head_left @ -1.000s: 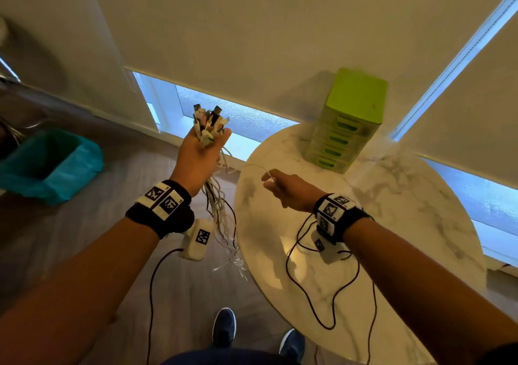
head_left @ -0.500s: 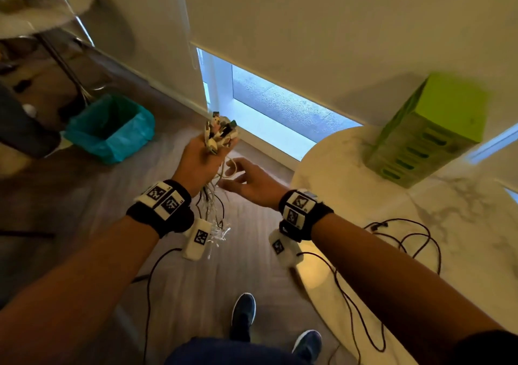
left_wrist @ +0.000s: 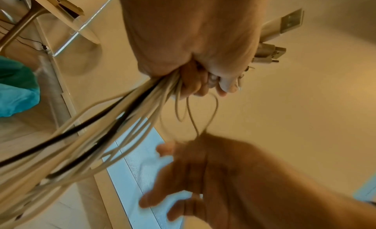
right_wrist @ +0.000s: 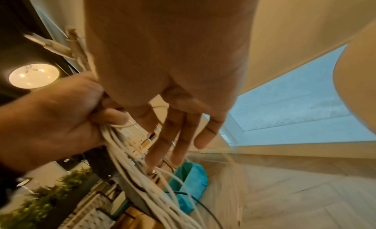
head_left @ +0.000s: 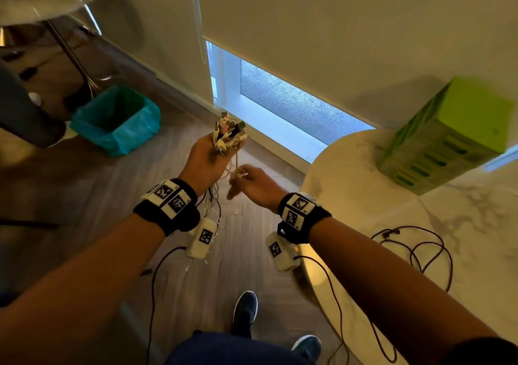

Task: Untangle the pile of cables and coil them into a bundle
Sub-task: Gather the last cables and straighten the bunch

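My left hand (head_left: 207,160) is raised over the floor and grips a thick bunch of mostly white cables (head_left: 228,133), their USB plugs sticking up above the fist. The strands (left_wrist: 101,127) hang down below the wrist, with one or two black ones among them. My right hand (head_left: 252,186) is just right of and below the left hand. It pinches a thin white cable loop (left_wrist: 211,113) that runs up into the left fist, while its other fingers (right_wrist: 162,144) stay spread and fairly straight. A loose black cable (head_left: 420,252) lies in loops on the marble table.
The round marble table (head_left: 364,185) stands to my right with a green drawer unit (head_left: 454,140) on its far side. A teal-lined bin (head_left: 117,118) sits on the wood floor at left, near another table's leg. My shoes (head_left: 245,311) are below.
My right hand left the table and swung left to the left hand, bringing a thin white cable. My view turned left with it. The left hand kept its grip.
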A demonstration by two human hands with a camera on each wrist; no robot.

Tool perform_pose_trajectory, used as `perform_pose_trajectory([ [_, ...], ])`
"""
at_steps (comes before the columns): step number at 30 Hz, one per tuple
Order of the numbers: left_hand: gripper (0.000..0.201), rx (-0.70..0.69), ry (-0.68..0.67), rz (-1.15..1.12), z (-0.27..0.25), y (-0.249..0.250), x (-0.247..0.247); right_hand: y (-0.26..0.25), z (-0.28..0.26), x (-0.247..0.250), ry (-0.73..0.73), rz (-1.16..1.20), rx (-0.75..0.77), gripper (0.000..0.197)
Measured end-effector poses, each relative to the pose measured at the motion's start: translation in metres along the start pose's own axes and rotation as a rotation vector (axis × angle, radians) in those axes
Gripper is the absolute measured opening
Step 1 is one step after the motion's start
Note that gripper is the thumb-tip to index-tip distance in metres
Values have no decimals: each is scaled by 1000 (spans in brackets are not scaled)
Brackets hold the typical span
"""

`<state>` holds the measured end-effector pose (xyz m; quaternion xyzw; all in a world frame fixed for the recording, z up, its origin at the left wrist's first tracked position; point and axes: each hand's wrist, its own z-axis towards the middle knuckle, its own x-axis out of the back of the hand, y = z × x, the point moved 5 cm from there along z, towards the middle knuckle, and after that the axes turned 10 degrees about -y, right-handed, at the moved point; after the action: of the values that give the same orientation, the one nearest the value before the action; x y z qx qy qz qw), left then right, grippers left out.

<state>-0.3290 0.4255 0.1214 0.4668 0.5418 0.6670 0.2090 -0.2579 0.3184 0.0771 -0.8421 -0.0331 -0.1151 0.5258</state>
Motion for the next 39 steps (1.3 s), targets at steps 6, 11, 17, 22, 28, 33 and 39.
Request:
perform_pose_trajectory([
  [6,18,83,114,-271,14,-4,26,76,-3,18,39,-187,-347,21],
  [11,40,110,77,-267,16,-11,24,106,-20,52,247,-414,-580,75],
  [17,32,62,26,-228,12,5,-1,-1,-6,29,78,-428,158,56],
  [22,15,33,107,-107,14,25,3,-7,-3,15,140,-425,270,31],
  [28,16,-102,85,90,6,40,15,8,-4,44,350,-127,146,31],
  [33,17,-118,-6,36,-4,39,20,37,-6,72,474,-87,-95,17],
  [39,31,31,148,-183,-8,33,44,99,-29,55,-200,-838,-760,41],
])
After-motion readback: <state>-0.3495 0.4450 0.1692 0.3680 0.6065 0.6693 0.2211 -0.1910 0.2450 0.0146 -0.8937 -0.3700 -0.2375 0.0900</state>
